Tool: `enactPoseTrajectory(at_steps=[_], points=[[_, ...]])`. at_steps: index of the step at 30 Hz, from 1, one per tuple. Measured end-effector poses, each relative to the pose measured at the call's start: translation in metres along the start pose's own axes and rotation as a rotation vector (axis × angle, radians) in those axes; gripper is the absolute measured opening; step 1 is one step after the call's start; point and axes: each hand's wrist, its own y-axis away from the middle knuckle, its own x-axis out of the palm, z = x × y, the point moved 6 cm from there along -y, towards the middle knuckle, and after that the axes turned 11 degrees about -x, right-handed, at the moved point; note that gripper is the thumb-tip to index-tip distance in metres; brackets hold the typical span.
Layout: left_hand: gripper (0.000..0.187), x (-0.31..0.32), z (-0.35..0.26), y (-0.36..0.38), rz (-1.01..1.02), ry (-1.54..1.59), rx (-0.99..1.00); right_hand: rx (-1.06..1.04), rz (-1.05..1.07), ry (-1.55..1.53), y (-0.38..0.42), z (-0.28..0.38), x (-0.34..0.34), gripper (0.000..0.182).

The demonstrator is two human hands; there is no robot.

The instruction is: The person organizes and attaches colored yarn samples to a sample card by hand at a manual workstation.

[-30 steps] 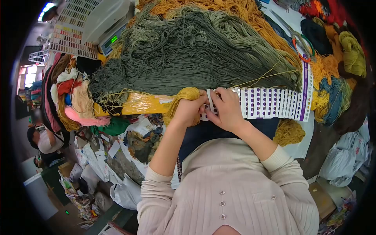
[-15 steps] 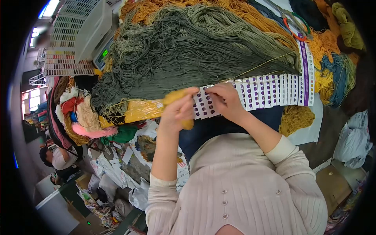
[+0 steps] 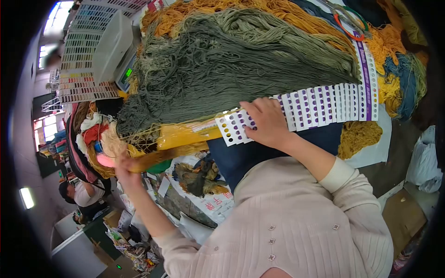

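My left hand (image 3: 129, 169), blurred by motion, is closed on a hank of golden-brown yarn (image 3: 174, 155) at the left edge of the table. The yarn stretches rightward from it toward the cards. My right hand (image 3: 271, 121) lies over a row of white punched cards (image 3: 308, 109), thumb and forefinger spread apart on them. Dark dots run along the cards, with a few yellowish ones at the left end. Beyond them spreads a large heap of dark green-grey yarn (image 3: 218, 74). A yellow taped strip (image 3: 181, 135) lies left of the cards.
A scale (image 3: 124, 74) with a green display stands at the left, beside color sample sheets (image 3: 76, 65). Scissors (image 3: 350, 25) lie at the far right. Golden yarn (image 3: 359, 139) sits near the right front edge. Another person (image 3: 85, 192) is at the far left.
My left hand has swung left and down with the golden-brown yarn, which is now drawn out long. My right hand has gone from a pinch at the cards' left end to resting spread over them.
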Motion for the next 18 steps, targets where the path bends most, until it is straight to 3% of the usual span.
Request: enactPoseTrajectory(at_steps=[1, 2, 3, 4, 5, 6, 8, 11, 12, 18], points=[[0.024, 0.035, 0.047, 0.019, 0.073, -0.051, -0.047, -0.009, -0.025, -0.016, 0.001, 0.001, 0.001, 0.048], [0.026, 0.073, 0.091, 0.033, -0.025, -0.254, -0.105, -0.022, -0.047, -0.03, 0.002, 0.0, 0.001, 0.047], [0.03, 0.076, 0.13, 0.032, 0.266, -0.177, -0.28, -0.038, -0.067, -0.041, 0.002, 0.0, 0.001, 0.045], [0.035, 0.086, 0.162, 0.034, 0.213, -0.214, -0.313, -0.099, -0.158, -0.044, 0.001, 0.004, -0.009, 0.032], [0.039, 0.1, 0.19, 0.035, 0.358, -0.039, -0.457, -0.054, -0.181, -0.202, 0.003, 0.003, -0.01, 0.026], [0.045, 0.117, 0.206, 0.037, 0.385, -0.131, -0.452, -0.008, -0.204, -0.359, 0.005, 0.003, -0.01, 0.019], [0.05, 0.14, 0.227, 0.034, 0.437, -0.141, -0.445, 0.091, -0.154, -0.547, 0.006, 0.006, -0.013, 0.007], [0.055, 0.155, 0.244, 0.035, 0.451, -0.298, -0.375, 0.472, -0.098, -1.292, 0.008, 0.027, 0.006, 0.009], [0.057, 0.155, 0.247, 0.035, 0.477, -0.294, -0.415, 0.488, 0.027, -1.215, 0.006, 0.033, 0.001, 0.01], [0.055, 0.159, 0.238, 0.047, 0.472, -0.17, -0.365, 0.577, 0.024, -1.525, 0.012, 0.025, 0.005, 0.009]])
